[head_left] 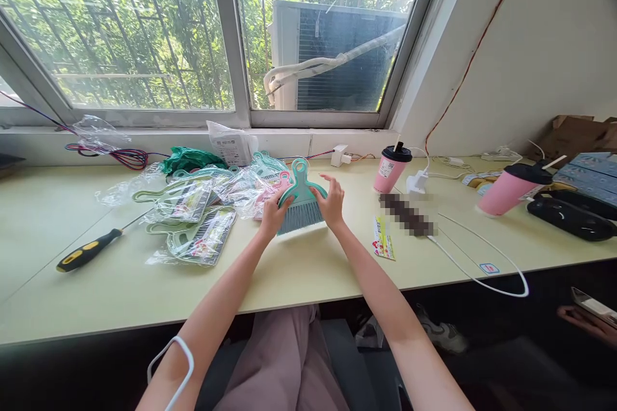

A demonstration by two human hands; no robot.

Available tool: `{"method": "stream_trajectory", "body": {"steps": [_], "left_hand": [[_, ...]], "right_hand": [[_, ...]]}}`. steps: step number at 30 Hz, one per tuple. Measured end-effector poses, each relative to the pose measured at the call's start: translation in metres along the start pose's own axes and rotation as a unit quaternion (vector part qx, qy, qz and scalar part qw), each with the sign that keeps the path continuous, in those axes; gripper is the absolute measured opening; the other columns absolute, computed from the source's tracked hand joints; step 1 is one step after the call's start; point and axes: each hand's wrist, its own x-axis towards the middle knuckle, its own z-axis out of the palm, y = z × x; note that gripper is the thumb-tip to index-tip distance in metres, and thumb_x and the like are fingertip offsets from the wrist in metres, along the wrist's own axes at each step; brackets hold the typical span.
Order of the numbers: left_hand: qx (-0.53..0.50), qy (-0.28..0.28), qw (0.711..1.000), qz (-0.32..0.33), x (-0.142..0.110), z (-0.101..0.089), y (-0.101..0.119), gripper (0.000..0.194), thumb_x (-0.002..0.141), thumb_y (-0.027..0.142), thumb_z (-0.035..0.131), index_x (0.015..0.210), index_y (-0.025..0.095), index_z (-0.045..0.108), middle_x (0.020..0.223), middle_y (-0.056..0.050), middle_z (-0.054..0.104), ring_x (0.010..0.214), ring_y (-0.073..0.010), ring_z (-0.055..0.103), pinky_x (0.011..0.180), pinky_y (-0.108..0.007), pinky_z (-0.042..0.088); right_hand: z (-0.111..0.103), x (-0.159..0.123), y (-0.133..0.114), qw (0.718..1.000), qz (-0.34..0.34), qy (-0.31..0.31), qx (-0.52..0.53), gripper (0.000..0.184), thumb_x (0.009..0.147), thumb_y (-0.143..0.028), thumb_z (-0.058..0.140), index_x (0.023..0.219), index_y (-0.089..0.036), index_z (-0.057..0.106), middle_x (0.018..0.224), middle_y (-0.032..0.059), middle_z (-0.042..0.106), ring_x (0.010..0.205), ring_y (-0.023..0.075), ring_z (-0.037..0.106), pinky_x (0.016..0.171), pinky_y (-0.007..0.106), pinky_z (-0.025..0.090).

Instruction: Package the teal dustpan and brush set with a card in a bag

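Between my two hands is a mint-green hand brush (302, 196) with grey bristles pointing down, held above the table. A matching green edge behind it looks like a dustpan, mostly hidden. My left hand (274, 210) grips the left side, thumb in front. My right hand (331, 202) grips the right side with its thumb, its index finger raised. To the left lie brush-and-dustpan sets in clear plastic (202, 237), green ones and a pink one (270, 196). A small printed card (383, 239) lies flat to the right of my right hand.
A screwdriver (89, 250) lies at the left. Two pink cups (389, 170) with black lids stand at the right, near a white charger (417, 181) and a looping white cable (482, 279). A black case (571, 215) lies far right; another person's hand (590, 324) holds a phone below.
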Motion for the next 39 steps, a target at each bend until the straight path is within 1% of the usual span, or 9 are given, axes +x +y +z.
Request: {"method": "stream_trajectory", "body": {"steps": [4,8,18,24,28,30,32,35,39], "left_hand": [[0.004,0.005,1.0,-0.013,0.001,0.001,-0.001,0.046,0.087,0.052,0.056,0.114,0.018,0.072,0.113,-0.008,0.073,0.114,-0.0308,0.063,0.098,-0.041,0.048],[0.004,-0.021,0.998,-0.053,0.006,0.0,-0.008,0.044,0.084,0.056,0.055,0.092,0.017,0.074,0.082,-0.004,0.072,0.088,-0.0263,0.063,0.082,-0.037,0.051],[0.018,0.024,0.996,-0.083,0.005,-0.001,-0.012,0.025,0.075,0.041,0.06,0.074,0.017,0.066,0.069,-0.002,0.061,0.071,-0.0188,0.053,0.068,-0.031,0.042],[-0.026,0.004,0.997,-0.068,0.006,-0.001,-0.016,0.031,0.078,0.046,0.062,0.08,0.017,0.07,0.073,-0.002,0.063,0.077,-0.02,0.055,0.071,-0.031,0.042],[-0.094,0.018,0.991,-0.09,0.008,-0.006,-0.017,0.041,0.072,0.055,0.069,0.086,0.017,0.073,0.08,-0.002,0.065,0.082,-0.0207,0.057,0.076,-0.03,0.044],[-0.135,0.041,0.982,-0.123,0.009,-0.01,-0.019,0.047,0.069,0.059,0.073,0.091,0.017,0.072,0.084,-0.003,0.067,0.085,-0.0212,0.059,0.078,-0.031,0.046],[-0.172,0.054,0.971,-0.157,0.009,-0.013,-0.022,0.054,0.064,0.059,0.078,0.096,0.017,0.071,0.09,-0.004,0.068,0.087,-0.0217,0.061,0.08,-0.032,0.047],[-0.193,0.054,0.961,-0.192,0.01,-0.014,-0.027,0.061,0.055,0.053,0.086,0.101,0.016,0.07,0.096,-0.007,0.07,0.089,-0.0227,0.063,0.082,-0.034,0.049],[-0.194,0.044,0.961,-0.193,0.01,-0.012,-0.03,0.062,0.053,0.049,0.088,0.102,0.016,0.069,0.102,-0.009,0.07,0.093,-0.0236,0.064,0.084,-0.035,0.05]], "right_hand": [[-0.002,0.006,0.009,0.987,0.054,-0.107,0.105,0.032,0.089,-0.049,0.057,0.102,-0.025,0.074,0.107,0.0041,0.077,0.1,0.0219,0.068,0.085,0.031,0.048],[0.004,0.002,0.012,0.984,0.108,-0.073,0.125,0.032,0.083,-0.051,0.063,0.093,-0.024,0.078,0.094,0.0027,0.079,0.089,0.0217,0.07,0.079,0.03,0.05],[0.009,-0.006,0.001,0.984,0.149,-0.048,0.081,0.024,0.082,-0.046,0.066,0.09,-0.027,0.08,0.096,0.0021,0.08,0.09,0.0225,0.071,0.076,0.03,0.051],[0.002,0.007,0.011,0.974,0.122,-0.155,0.116,0.027,0.083,-0.049,0.069,0.096,-0.027,0.078,0.098,0.0007,0.079,0.095,0.0219,0.071,0.083,0.03,0.052],[-0.044,0.011,0.034,0.979,0.103,-0.151,0.094,0.041,0.096,-0.051,0.05,0.125,-0.028,0.067,0.116,0.0043,0.075,0.107,0.0211,0.069,0.094,0.034,0.05],[-0.081,0.002,0.052,0.986,0.135,-0.095,-0.033,0.042,0.095,-0.048,0.054,0.13,-0.026,0.064,0.122,0.0071,0.073,0.11,0.0232,0.067,0.097,0.038,0.048],[-0.117,-0.017,0.07,0.961,0.18,-0.051,-0.202,0.04,0.092,-0.043,0.058,0.127,-0.024,0.066,0.129,0.0109,0.069,0.12,0.0292,0.061,0.103,0.044,0.043],[-0.152,-0.053,0.091,0.915,0.213,-0.121,-0.322,0.04,0.09,-0.043,0.06,0.122,-0.021,0.07,0.137,0.0155,0.063,0.131,0.0354,0.052,0.109,0.052,0.036],[-0.161,-0.088,0.095,0.925,0.173,-0.201,-0.27,0.035,0.089,-0.026,0.061,0.122,-0.026,0.071,0.147,0.0107,0.055,0.138,0.0298,0.049,0.114,0.047,0.035]]}}
